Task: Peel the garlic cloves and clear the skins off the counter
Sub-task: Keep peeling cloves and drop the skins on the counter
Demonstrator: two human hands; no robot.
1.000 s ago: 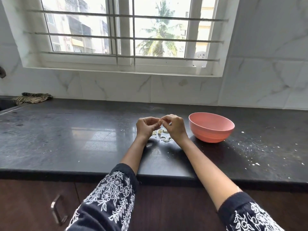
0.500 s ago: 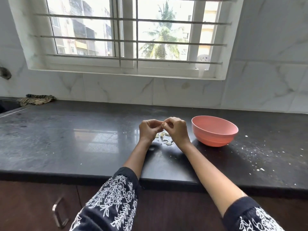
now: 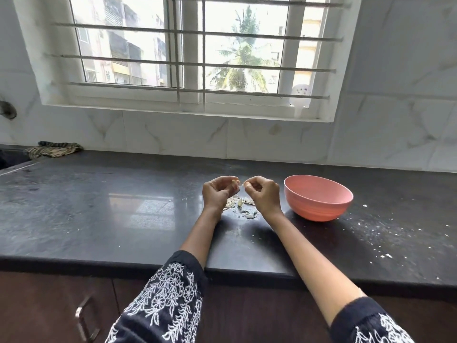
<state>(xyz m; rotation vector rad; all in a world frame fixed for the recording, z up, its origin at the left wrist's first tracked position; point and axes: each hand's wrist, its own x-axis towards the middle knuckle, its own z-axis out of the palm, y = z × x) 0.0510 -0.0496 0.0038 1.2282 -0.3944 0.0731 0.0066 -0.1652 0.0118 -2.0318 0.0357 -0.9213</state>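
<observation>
Both hands hover just above the dark counter (image 3: 99, 219), near its middle. My left hand (image 3: 217, 191) pinches a small pale garlic clove (image 3: 235, 181) at its fingertips. My right hand (image 3: 263, 194) pinches a thin strip of garlic skin (image 3: 243, 184) a short way from the clove. Under the hands a small heap of papery garlic skins (image 3: 241, 206) lies on the counter. Most of the clove is hidden by the left fingers.
A pink bowl (image 3: 319, 206) stands on the counter just right of my right hand. White flecks (image 3: 378, 243) are scattered over the counter's right part. A striped cloth (image 3: 53, 148) lies at the far left by the wall. Below the front edge are cabinet doors with a metal handle (image 3: 82, 318).
The hands were pressed together on the clove; now they have drawn slightly apart, the right one pulling a strip of skin away. The camera has tilted a little.
</observation>
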